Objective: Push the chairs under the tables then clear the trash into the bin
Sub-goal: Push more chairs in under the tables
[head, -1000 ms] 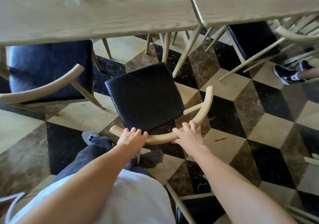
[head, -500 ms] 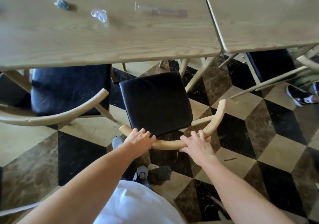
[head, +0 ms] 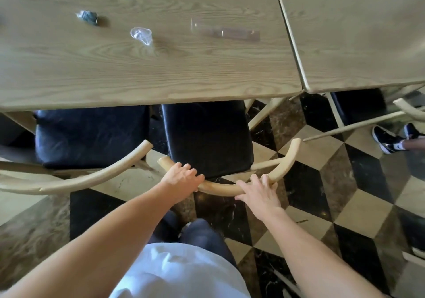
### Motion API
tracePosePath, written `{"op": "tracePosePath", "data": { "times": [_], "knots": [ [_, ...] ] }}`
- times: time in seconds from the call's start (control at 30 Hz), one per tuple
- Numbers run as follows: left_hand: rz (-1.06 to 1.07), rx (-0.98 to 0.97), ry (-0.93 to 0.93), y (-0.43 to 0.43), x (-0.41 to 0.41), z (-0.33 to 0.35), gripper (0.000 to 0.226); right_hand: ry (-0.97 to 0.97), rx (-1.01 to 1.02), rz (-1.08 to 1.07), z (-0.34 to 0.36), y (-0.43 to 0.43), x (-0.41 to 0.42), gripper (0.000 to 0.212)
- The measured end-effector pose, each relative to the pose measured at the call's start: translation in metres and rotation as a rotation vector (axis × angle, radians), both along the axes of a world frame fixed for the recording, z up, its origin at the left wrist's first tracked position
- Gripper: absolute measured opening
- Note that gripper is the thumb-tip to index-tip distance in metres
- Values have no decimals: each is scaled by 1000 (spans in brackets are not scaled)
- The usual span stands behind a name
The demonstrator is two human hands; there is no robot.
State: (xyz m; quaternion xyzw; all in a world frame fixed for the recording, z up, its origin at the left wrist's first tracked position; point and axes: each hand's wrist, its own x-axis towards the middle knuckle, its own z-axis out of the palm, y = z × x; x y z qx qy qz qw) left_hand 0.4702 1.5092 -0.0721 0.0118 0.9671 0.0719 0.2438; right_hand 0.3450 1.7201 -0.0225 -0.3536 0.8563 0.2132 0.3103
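Note:
A wooden chair with a black seat (head: 207, 136) stands in front of me, the front of its seat under the edge of the left wooden table (head: 142, 74). My left hand (head: 181, 178) grips the left part of its curved backrest (head: 220, 188). My right hand (head: 259, 192) rests on the right part with fingers spread over the rail. On the table lie a dark crumpled wrapper (head: 88, 17), a clear crumpled plastic piece (head: 141, 35) and a clear flat plastic sleeve (head: 225, 32).
A second black-seated chair (head: 89, 134) sits to the left, partly under the same table. A second table (head: 354, 33) adjoins on the right with another chair (head: 358, 107) beneath it. Another person's shoes (head: 388, 139) are at the right on the checkered floor.
The chair has slid forward, so its seat front now sits under the table edge. Both hands stayed on the backrest, and I have stepped closer to the table.

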Motion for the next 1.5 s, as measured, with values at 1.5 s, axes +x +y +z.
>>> {"op": "tracePosePath", "data": {
  "times": [1.5],
  "knots": [
    [389,-49,-82,10,-15,-11,55,-41,-49,29,-16,-31,-21,40]
  ]
}}
